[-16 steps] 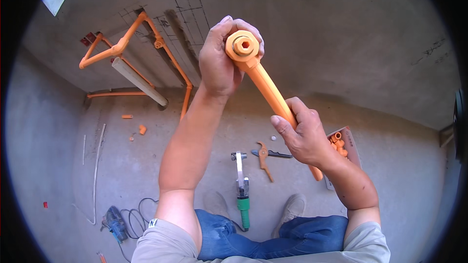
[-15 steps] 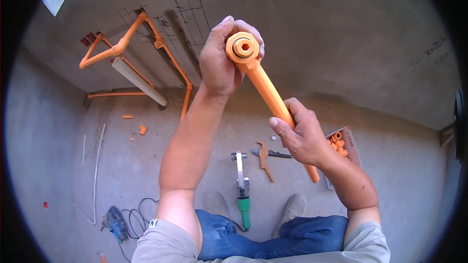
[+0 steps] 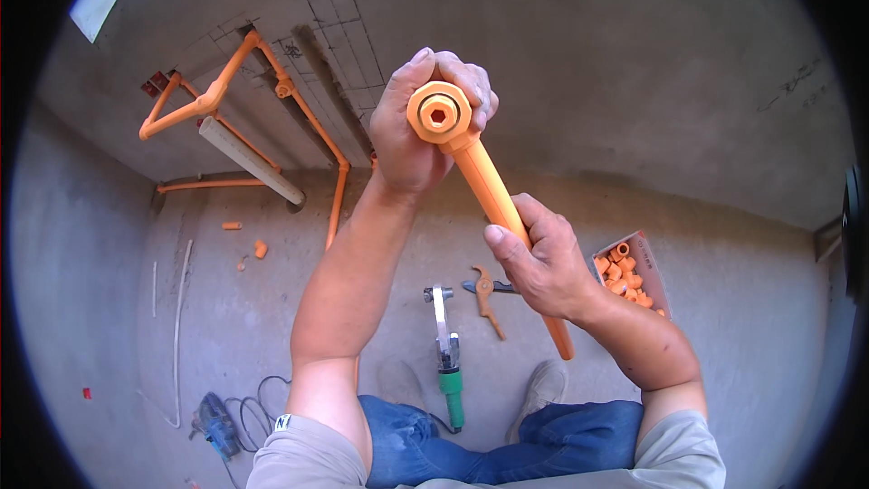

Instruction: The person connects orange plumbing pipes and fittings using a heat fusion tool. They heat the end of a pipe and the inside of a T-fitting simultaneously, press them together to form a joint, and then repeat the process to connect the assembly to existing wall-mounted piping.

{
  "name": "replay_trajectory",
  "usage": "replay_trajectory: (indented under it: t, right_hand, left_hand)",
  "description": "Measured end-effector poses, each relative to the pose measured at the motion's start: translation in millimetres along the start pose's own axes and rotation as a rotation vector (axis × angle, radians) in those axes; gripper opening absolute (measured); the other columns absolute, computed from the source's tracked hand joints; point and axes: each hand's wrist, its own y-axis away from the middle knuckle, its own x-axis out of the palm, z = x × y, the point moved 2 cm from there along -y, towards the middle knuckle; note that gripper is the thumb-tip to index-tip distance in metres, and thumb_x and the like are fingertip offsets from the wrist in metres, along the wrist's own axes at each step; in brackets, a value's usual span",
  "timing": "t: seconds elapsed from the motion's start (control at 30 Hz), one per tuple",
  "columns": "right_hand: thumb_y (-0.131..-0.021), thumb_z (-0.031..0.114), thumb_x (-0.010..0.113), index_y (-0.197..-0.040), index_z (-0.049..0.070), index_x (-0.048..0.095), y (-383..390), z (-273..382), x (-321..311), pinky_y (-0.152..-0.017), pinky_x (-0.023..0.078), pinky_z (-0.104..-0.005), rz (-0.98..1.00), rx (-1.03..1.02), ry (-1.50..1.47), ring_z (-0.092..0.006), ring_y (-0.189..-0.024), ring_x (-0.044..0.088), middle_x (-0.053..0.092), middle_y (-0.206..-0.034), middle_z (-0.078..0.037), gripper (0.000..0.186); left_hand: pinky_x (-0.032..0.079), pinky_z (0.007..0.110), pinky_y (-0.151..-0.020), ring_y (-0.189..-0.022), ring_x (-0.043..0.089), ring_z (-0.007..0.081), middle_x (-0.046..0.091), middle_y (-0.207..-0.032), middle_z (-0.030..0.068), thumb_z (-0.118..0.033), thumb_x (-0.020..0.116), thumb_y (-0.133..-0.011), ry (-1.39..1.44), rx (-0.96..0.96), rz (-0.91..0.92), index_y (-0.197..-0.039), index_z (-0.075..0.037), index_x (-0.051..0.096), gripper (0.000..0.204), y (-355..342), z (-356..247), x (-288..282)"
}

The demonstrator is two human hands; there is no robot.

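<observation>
My left hand (image 3: 398, 140) is closed round the back of an orange pipe fitting (image 3: 453, 95), with its fingers curled over the top. In the fitting's open end sits an orange plug (image 3: 438, 116) with a hexagonal hole, facing up at me. A straight orange plastic pipe (image 3: 484, 183) runs from the fitting down to the right. My right hand (image 3: 549, 258) wraps round this pipe near its middle, thumb lying along the upper side. Below that hand the pipe's lower end (image 3: 559, 337) sticks out above the floor.
A green-handled pipe welding tool (image 3: 451, 389) stands between my feet. Beyond it lie an orange pipe cutter (image 3: 485, 294) and a box (image 3: 654, 267) of orange fittings. Orange pipes (image 3: 231, 72) and a grey-white pipe (image 3: 249, 163) are at the wall. A blue power tool (image 3: 217, 426) lies left.
Both hands have come slightly down and left with the pipe. The plug end now faces me more directly, and more of the box of fittings shows.
</observation>
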Motion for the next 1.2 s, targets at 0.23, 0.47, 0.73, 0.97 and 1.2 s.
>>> replay_trajectory:
  t: [0.23,0.47,0.73,0.97,1.2]
  right_hand:
    - [-0.091,0.018,0.072,-0.104,0.0,0.057,-23,-8,-30,-0.057,0.048,-0.0414,-0.331,-0.163,0.456,-0.0356,-0.06,0.065,0.061,-0.064,-0.018,0.026]
    - [-0.09,0.024,0.074,-0.113,0.002,0.062,-25,-4,-45,-0.06,0.055,-0.0402,-0.412,-0.35,0.794,-0.0317,-0.065,0.069,0.069,-0.081,-0.014,0.034]
    - [-0.089,0.023,0.074,-0.118,0.001,0.061,-16,7,-54,-0.056,0.054,-0.0393,-0.382,-0.403,0.851,-0.0304,-0.064,0.069,0.07,-0.081,-0.014,0.038]
    - [-0.088,0.021,0.074,-0.117,0.002,0.062,-10,5,-55,-0.055,0.054,-0.0402,-0.388,-0.422,0.826,-0.0321,-0.063,0.068,0.069,-0.079,-0.015,0.037]
    - [-0.091,0.026,0.072,-0.114,0.003,0.064,-21,2,-53,-0.062,0.052,-0.0438,-0.352,-0.262,0.733,-0.0356,-0.068,0.067,0.067,-0.075,-0.016,0.034]
  left_hand:
    - [0.048,0.034,-0.094,-0.1,0.063,0.0207,0.069,-0.107,0.0136,-0.049,0.031,-0.107,-0.315,-0.196,-0.249,-0.119,0.001,0.065,0.062,3,-14,5]
    - [0.047,0.027,-0.088,-0.094,0.058,0.0121,0.065,-0.097,0.0069,-0.04,0.052,-0.103,-0.89,-0.357,-0.104,-0.126,-0.003,0.062,0.044,6,-23,-2]
    - [0.043,0.025,-0.072,-0.082,0.052,0.0097,0.059,-0.09,0.0029,-0.041,0.061,-0.099,-1.045,-0.307,-0.02,-0.114,-0.004,0.063,0.04,4,-31,15]
    - [0.045,0.026,-0.076,-0.085,0.055,0.0107,0.061,-0.091,0.0036,-0.038,0.064,-0.097,-1.07,-0.272,0.003,-0.113,-0.003,0.062,0.038,3,-28,25]
    - [0.047,0.027,-0.078,-0.087,0.058,0.0127,0.064,-0.093,0.0057,-0.038,0.061,-0.099,-1.133,-0.372,-0.046,-0.116,-0.001,0.063,0.04,4,-17,4]
